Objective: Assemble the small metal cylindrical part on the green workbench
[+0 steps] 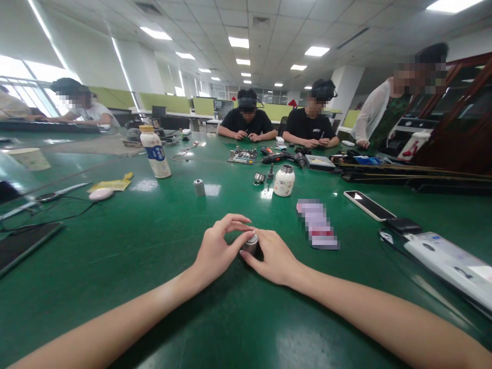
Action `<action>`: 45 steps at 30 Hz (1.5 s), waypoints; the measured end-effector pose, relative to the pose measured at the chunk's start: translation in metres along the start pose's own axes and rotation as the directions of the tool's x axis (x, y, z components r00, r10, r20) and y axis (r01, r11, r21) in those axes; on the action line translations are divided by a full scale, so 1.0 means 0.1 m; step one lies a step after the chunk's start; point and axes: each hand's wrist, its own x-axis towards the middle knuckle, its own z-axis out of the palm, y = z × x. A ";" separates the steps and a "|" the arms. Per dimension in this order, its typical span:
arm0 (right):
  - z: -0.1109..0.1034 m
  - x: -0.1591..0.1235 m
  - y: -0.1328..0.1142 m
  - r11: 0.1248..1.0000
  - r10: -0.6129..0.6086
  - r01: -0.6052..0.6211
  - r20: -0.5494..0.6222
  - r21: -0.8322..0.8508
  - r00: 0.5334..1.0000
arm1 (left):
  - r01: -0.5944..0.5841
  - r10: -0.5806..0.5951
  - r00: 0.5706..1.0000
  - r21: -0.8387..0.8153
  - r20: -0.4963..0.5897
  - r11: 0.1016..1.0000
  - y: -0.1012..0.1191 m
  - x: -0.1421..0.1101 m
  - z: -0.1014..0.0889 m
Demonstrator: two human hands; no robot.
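A small grey metal cylinder (250, 246) with a lighter top stands upright on the green table, between my two hands. My left hand (223, 241) curls over its top, the thumb and fingers closed at the upper rim. Around the right side and the base, my right hand (272, 253) holds the cylinder, its thumb in front and its other fingers partly hidden behind. A similar metal cylinder (199, 188) stands apart, farther off and to the left.
A white flask (284, 181), small metal parts (260, 178) and a milk bottle (155, 154) stand ahead. Phones (369, 205) and a purple packet (318, 225) lie to the right. On the left are a mouse (101, 195) and cables. Several people sit or stand around the table.
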 end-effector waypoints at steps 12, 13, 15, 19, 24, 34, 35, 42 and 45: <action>-0.01 -0.01 0.00 1.000 0.005 -0.005 0.020 -0.016 1.000 | 0.027 -0.025 0.992 -0.013 0.120 1.000 -0.05 -0.04 -0.06; 0.00 -0.01 0.00 1.000 0.008 -0.008 0.021 -0.017 1.000 | 0.031 -0.027 0.992 -0.028 0.126 0.999 -0.06 -0.05 -0.06; 0.00 -0.01 0.00 1.000 0.009 -0.009 0.020 -0.017 1.000 | 0.042 -0.034 0.991 -0.061 0.127 0.997 -0.06 -0.06 -0.06; 0.00 -0.01 0.00 1.000 0.000 0.000 0.011 -0.012 1.000 | 0.048 -0.046 0.998 -0.039 0.042 0.998 -0.04 -0.03 -0.03; -0.02 -0.01 -0.01 1.000 0.010 -0.010 0.034 -0.001 0.999 | 0.099 -0.099 0.995 -0.038 -0.014 0.994 -0.05 0.05 0.00; 0.01 -0.03 0.01 1.000 0.014 -0.014 -0.002 -0.017 1.000 | 0.001 -0.003 1.000 0.215 0.010 0.977 -0.07 0.03 -0.04; 0.01 -0.03 0.00 1.000 0.011 -0.011 -0.004 -0.023 1.000 | -0.005 -0.001 1.000 0.221 0.024 0.975 -0.08 0.03 -0.04; 0.01 -0.03 0.01 0.999 0.024 -0.024 0.001 -0.038 1.000 | 0.047 -0.057 0.997 0.185 0.051 0.982 -0.10 0.01 -0.03; 0.01 -0.02 0.01 0.999 0.025 -0.024 0.009 -0.033 1.000 | 0.048 -0.057 0.998 0.198 0.039 0.979 -0.08 0.01 -0.03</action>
